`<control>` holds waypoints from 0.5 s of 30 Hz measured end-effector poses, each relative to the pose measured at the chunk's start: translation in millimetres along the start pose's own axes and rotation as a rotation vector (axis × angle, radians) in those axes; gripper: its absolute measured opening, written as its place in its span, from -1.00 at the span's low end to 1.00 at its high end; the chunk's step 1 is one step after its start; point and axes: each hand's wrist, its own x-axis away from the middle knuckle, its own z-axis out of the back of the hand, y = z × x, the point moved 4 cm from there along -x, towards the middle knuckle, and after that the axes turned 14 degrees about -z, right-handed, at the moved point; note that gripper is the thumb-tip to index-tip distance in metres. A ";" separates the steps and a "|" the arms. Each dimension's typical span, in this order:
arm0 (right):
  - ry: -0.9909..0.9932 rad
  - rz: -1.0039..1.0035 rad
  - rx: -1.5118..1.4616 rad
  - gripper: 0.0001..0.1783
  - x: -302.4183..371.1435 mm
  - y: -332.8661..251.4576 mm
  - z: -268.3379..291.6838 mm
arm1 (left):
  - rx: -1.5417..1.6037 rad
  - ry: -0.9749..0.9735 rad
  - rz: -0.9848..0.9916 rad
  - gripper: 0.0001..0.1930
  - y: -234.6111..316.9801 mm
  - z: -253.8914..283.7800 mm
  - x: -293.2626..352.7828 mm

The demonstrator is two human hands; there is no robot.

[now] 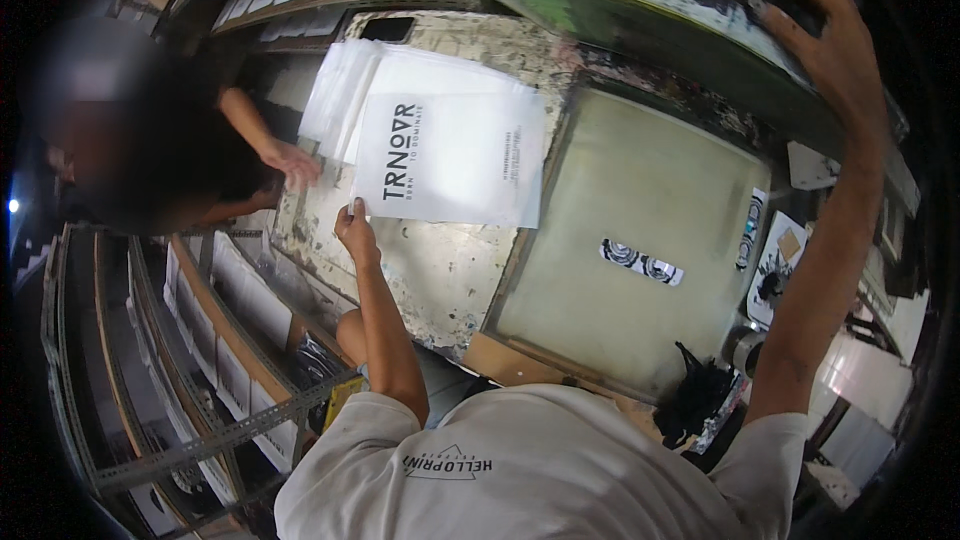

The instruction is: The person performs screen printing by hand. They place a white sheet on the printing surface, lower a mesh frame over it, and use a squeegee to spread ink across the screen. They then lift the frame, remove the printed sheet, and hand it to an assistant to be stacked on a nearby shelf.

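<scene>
Pale shirt (560, 470) fills the foreground. The left hand (357, 231) pinches a corner of a printed white sheet (455, 150) over a stained table (430, 285); the right hand (825, 40) grips a raised frame (640, 5). Apparently sheet placing or removing; next calls for keeping it flat.

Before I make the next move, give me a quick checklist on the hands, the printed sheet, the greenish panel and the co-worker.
1. Left hand on the printed sheet: ok, at its near left corner.
2. Print facing up: ok, dark lettering shows.
3. Right hand firm on the green-stained frame: cannot tell, its grip is partly hidden.
4. Greenish panel bare: not ok, a patterned strip lies on it.
5. Co-worker's hand well away from the white stack: not ok, it is close by.
6. Ink dry: cannot tell.
</scene>
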 end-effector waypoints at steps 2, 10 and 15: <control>-0.024 0.006 -0.062 -0.47 -4.0 6.3 -3.0 | -0.326 0.261 -0.074 -0.71 -5.1 24.3 -3.1; 0.018 0.010 0.042 -0.36 -4.6 -1.2 1.0 | -0.401 0.006 -0.881 -0.51 113.3 -62.9 68.2; 0.007 -0.014 0.001 -0.40 2.5 -11.5 5.5 | -0.297 -0.437 -0.898 -0.57 151.1 -140.4 136.0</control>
